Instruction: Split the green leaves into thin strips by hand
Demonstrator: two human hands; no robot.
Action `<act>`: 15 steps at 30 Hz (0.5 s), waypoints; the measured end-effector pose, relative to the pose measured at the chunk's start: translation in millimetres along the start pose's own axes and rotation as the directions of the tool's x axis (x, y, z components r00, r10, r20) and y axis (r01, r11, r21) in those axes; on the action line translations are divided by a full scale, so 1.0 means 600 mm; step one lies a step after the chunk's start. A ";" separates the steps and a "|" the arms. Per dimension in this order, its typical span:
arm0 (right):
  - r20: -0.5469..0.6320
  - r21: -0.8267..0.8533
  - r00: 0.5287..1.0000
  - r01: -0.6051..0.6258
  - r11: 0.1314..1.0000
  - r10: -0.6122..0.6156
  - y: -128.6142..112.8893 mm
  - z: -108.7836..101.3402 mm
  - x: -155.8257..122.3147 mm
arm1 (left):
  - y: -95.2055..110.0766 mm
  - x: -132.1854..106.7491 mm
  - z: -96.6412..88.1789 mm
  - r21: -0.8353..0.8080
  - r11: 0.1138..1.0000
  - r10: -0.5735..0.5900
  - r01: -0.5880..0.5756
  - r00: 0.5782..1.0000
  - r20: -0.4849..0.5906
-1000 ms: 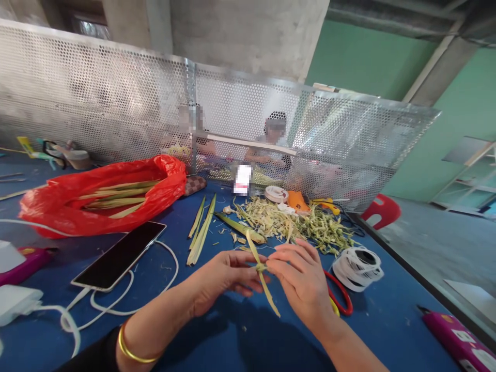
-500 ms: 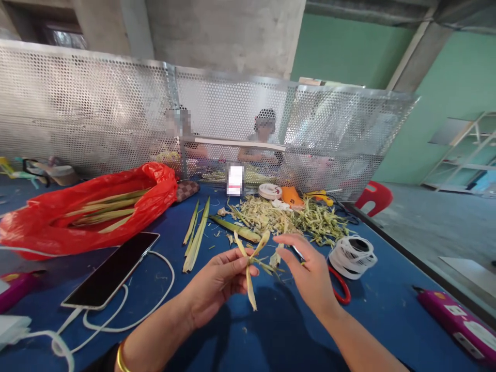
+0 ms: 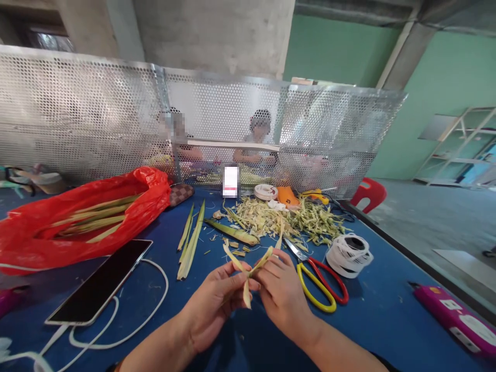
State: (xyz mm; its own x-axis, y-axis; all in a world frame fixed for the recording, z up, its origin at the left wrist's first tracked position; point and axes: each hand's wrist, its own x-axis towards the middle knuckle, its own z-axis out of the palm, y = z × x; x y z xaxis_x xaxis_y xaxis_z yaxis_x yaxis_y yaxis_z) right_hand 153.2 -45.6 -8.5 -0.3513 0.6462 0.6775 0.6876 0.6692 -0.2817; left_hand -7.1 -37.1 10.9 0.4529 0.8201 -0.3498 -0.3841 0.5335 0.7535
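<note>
Between the thumb and fingers of my left hand (image 3: 220, 299), folded pale leaf strips (image 3: 233, 256) cross, their ends sticking out up and down. My right hand (image 3: 282, 292) is closed at the right side of the same leaf strips, its fingers curled around a strand that they mostly hide. Scissors (image 3: 307, 260) with one yellow and one red handle lie just right of my right hand. Beyond my hands is a heap of small leaf bundles (image 3: 267, 217), with a broad green leaf (image 3: 232, 231) in front of it.
Longer leaf pieces (image 3: 192, 250) lie left of centre. A red plastic bag (image 3: 23, 227) of leaves and a cabled phone (image 3: 101, 284) occupy the left. White string (image 3: 349, 258) and a purple case (image 3: 453, 315) stand right. A perforated metal screen (image 3: 225, 108) closes the back, people behind it.
My right hand has moved left and down from apart to meet the leaf strips, its fingers closing. The scissors are now uncovered. The view has shifted slightly.
</note>
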 end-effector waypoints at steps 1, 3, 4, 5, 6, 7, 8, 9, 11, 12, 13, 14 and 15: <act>0.001 0.005 1.000 -0.018 1.000 0.018 0.000 0.003 -0.001 | -0.001 0.001 -0.001 0.029 0.999 0.014 -0.014 1.000 0.002; 0.010 0.032 0.999 -0.051 0.998 0.050 0.003 0.005 0.000 | 0.000 0.002 -0.002 0.097 0.995 0.039 -0.040 0.999 0.006; 0.017 0.055 0.998 -0.063 0.997 0.062 0.008 0.004 0.001 | 0.001 0.002 -0.003 0.130 0.990 0.055 -0.056 0.998 0.009; 0.024 0.078 0.996 -0.084 0.993 0.083 0.014 0.002 0.002 | 0.004 0.002 -0.003 0.161 0.984 0.073 -0.074 0.997 0.011; 0.017 0.096 0.993 -0.120 0.988 0.119 0.020 -0.002 0.003 | 0.007 0.002 -0.003 0.190 0.978 0.091 -0.091 0.996 0.009; -0.011 0.106 0.984 -0.176 0.979 0.178 0.028 -0.007 0.003 | 0.010 0.001 -0.002 0.222 0.969 0.107 -0.105 0.994 0.004; -0.057 0.114 0.965 -0.250 0.961 0.258 0.035 -0.012 0.004 | 0.012 0.001 -0.001 0.259 0.959 0.122 -0.117 0.993 -0.002; -0.118 0.125 0.930 -0.334 0.934 0.348 0.040 -0.018 0.005 | 0.013 0.001 0.000 0.303 0.945 0.132 -0.124 0.991 -0.006; -0.202 0.179 0.850 -0.456 0.872 0.486 0.045 -0.030 0.009 | 0.011 0.001 0.002 0.392 0.912 0.130 -0.119 0.992 -0.002; -0.185 0.218 0.835 -0.479 0.850 0.518 0.042 -0.035 0.012 | 0.007 0.002 0.003 0.432 0.895 0.115 -0.109 0.993 0.012; -0.119 0.262 0.840 -0.488 0.833 0.530 0.036 -0.039 0.015 | 0.003 0.002 0.004 0.466 0.879 0.093 -0.097 0.995 0.032; -0.013 0.309 0.851 -0.497 0.811 0.526 0.028 -0.042 0.019 | -0.003 0.003 0.005 0.496 0.864 0.065 -0.086 0.996 0.058; 0.116 0.359 0.851 -0.517 0.777 0.513 0.018 -0.043 0.022 | -0.008 0.003 0.006 0.523 0.849 0.035 -0.075 0.996 0.085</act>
State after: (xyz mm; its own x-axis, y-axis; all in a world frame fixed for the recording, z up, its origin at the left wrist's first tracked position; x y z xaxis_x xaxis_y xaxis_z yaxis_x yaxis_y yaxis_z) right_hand 172.5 -39.0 15.1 -0.0200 0.9355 0.3528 0.4882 0.3171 -0.8131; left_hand -1.3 -39.1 8.8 0.5059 0.8177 -0.2745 0.0604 0.2839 0.9570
